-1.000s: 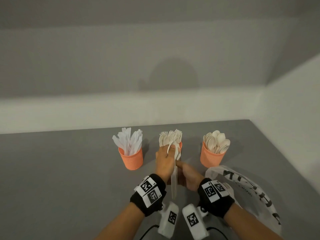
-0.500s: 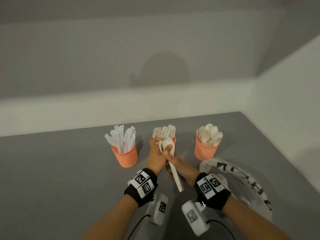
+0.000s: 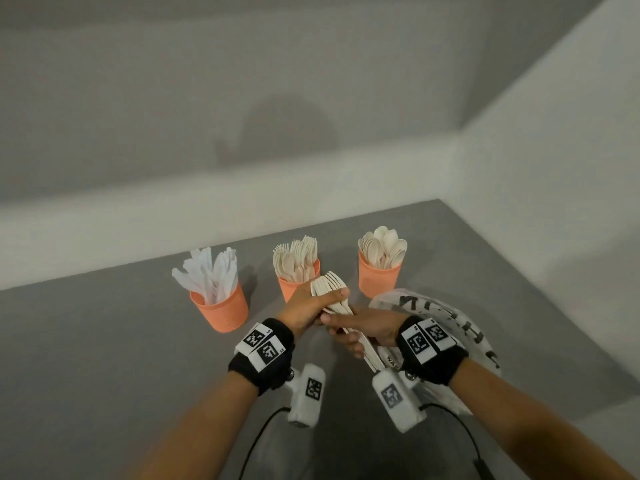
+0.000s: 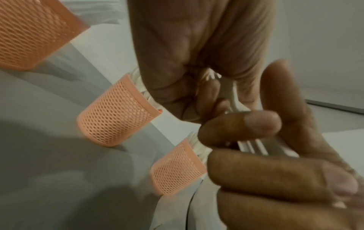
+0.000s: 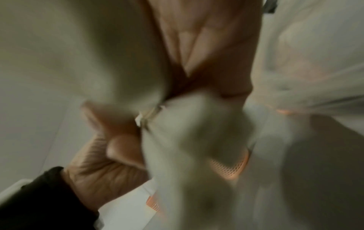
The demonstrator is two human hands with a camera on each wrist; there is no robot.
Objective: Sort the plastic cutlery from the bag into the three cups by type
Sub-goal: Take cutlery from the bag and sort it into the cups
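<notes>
Grey tabletop (image 3: 104, 341): nearest, both hands share a bundle of forks (image 3: 330, 289), right hand (image 3: 367, 329) curled round the handles, left hand (image 3: 306, 304) gripping the necks. Bag (image 3: 460, 327) just right; three orange cups (image 3: 298, 289) behind.

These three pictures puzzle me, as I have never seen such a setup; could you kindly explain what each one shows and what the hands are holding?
No machine here: a person wears one camera on the head and one on each wrist. The head view looks down at a grey table with three orange cups: knives on the left, forks in the middle, spoons on the right. A printed plastic bag lies to the right. The left hand and right hand together grip a bundle of forks in front of the middle cup. The left wrist view shows the cups' mesh sides and fingers on the tines. The right wrist view is mostly blur.
</notes>
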